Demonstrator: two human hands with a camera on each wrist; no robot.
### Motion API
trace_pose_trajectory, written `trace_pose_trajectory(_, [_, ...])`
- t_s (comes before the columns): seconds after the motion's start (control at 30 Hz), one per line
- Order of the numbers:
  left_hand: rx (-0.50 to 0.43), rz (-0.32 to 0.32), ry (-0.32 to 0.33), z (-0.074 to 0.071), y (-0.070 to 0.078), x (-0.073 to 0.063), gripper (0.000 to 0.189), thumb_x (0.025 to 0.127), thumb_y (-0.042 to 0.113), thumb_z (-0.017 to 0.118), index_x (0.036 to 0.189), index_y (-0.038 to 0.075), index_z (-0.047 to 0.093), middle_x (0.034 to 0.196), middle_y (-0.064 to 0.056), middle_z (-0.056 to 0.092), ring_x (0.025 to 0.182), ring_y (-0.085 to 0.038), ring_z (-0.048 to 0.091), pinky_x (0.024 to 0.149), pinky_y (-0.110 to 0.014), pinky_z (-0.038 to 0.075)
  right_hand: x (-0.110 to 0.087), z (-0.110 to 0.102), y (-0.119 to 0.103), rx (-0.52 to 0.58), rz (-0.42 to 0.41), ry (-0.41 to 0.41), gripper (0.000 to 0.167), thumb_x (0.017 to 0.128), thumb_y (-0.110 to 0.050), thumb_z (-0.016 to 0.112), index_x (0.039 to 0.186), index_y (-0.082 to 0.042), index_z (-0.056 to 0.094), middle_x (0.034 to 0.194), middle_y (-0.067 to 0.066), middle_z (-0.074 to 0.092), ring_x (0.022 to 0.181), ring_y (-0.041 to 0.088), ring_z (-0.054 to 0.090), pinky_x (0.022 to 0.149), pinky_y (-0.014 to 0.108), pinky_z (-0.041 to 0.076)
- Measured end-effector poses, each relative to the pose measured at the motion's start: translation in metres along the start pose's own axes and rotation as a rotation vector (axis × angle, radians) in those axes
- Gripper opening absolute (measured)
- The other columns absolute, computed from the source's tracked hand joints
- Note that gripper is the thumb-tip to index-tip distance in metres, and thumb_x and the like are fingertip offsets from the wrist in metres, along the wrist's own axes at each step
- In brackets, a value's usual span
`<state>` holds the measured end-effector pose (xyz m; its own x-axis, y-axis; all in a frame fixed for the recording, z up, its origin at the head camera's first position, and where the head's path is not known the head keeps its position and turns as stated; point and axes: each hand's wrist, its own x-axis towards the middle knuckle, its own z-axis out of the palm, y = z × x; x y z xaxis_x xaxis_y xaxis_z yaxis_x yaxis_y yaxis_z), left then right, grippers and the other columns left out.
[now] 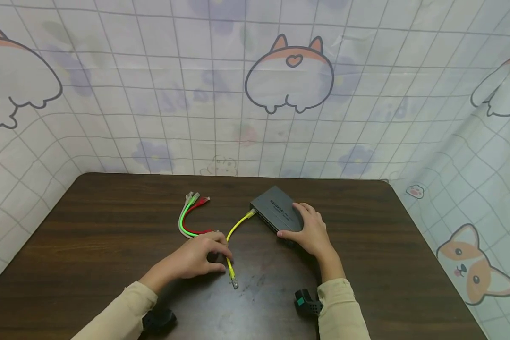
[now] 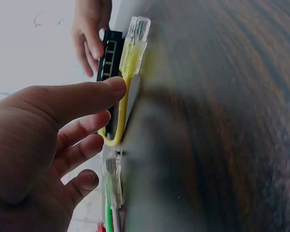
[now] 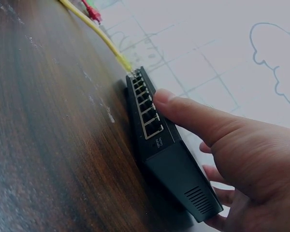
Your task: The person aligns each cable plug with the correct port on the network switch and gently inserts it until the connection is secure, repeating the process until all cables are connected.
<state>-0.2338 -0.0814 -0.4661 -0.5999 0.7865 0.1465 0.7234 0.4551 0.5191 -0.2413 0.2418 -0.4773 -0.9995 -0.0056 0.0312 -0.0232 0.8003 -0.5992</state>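
a right hand (image 1: 309,232) is gripping a netgear network switch (image 1: 274,207); a left hand (image 1: 195,255) is curving by the plugged-in yellow ethernet cable (image 1: 234,227), whether pinching i cannot tell.

Head view: dark wood-grain table (image 1: 80,245) across the 6 o'clock side — white gridded cloth backdrop (image 1: 191,127) behind it. Corgi butt print (image 1: 289,80) near 12, a cut-off corgi print (image 1: 21,80) near 10 — plus a corgi face (image 1: 471,271) near 4, paw print (image 1: 415,191) at 3.
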Motion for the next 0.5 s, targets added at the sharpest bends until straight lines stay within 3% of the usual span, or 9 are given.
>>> trace_pose_trajectory(0.07, [0.025, -0.007, -0.027, 0.0014, 0.0019, 0.0011, 0.020, 0.079, 0.024, 0.080, 0.099, 0.026, 0.075, 0.099, 0.012, 0.055, 0.090, -0.006, 0.052, 0.076, -0.025, 0.047, -0.0001, -0.0003, -0.0002, 0.002, 0.000, 0.001, 0.094, 0.073, -0.053, 0.079, 0.150, -0.019, 0.035, 0.156, 0.012, 0.029, 0.137, 0.038, 0.032, 0.103, 0.062, 0.029])
trace_pose_trajectory(0.23, [0.068, -0.020, -0.074, 0.0048, 0.0052, 0.0034, 0.019, 0.081, 0.025, 0.078, 0.099, 0.028, 0.075, 0.103, 0.013, 0.052, 0.093, -0.004, 0.049, 0.098, -0.039, 0.046, 0.0000, -0.0004, -0.0002, 0.003, -0.001, 0.001, 0.094, 0.073, -0.052, 0.079, 0.149, -0.018, 0.036, 0.156, 0.012, 0.029, 0.137, 0.038, 0.032, 0.103, 0.062, 0.028])
trace_pose_trajectory(0.3, [0.068, -0.012, -0.083, 0.0058, 0.0061, 0.0041, 0.018, 0.081, 0.025, 0.078, 0.099, 0.028, 0.075, 0.104, 0.013, 0.052, 0.093, -0.004, 0.049, 0.098, -0.040, 0.046, 0.0002, -0.0002, 0.0000, 0.003, 0.001, 0.001, 0.094, 0.073, -0.053, 0.079, 0.149, -0.018, 0.036, 0.156, 0.011, 0.029, 0.137, 0.038, 0.032, 0.103, 0.062, 0.028])
trace_pose_trajectory(0.37, [0.066, -0.008, -0.094, 0.0070, 0.0066, 0.0049, 0.017, 0.082, 0.024, 0.078, 0.099, 0.028, 0.076, 0.106, 0.011, 0.053, 0.093, -0.005, 0.049, 0.088, -0.033, 0.047, 0.0004, 0.0001, 0.0002, 0.004, 0.003, -0.001, 0.094, 0.073, -0.053, 0.079, 0.149, -0.018, 0.036, 0.156, 0.011, 0.029, 0.137, 0.037, 0.032, 0.104, 0.061, 0.028])
trace_pose_trajectory(0.5, [0.057, 0.009, -0.102, 0.0086, 0.0075, 0.0073, 0.014, 0.083, 0.024, 0.077, 0.096, 0.028, 0.076, 0.107, 0.010, 0.057, 0.097, -0.005, 0.051, 0.081, -0.027, 0.047, 0.0008, 0.0007, 0.0006, 0.005, 0.007, 0.000, 0.094, 0.073, -0.052, 0.079, 0.149, -0.019, 0.036, 0.156, 0.011, 0.029, 0.136, 0.037, 0.033, 0.104, 0.061, 0.029])
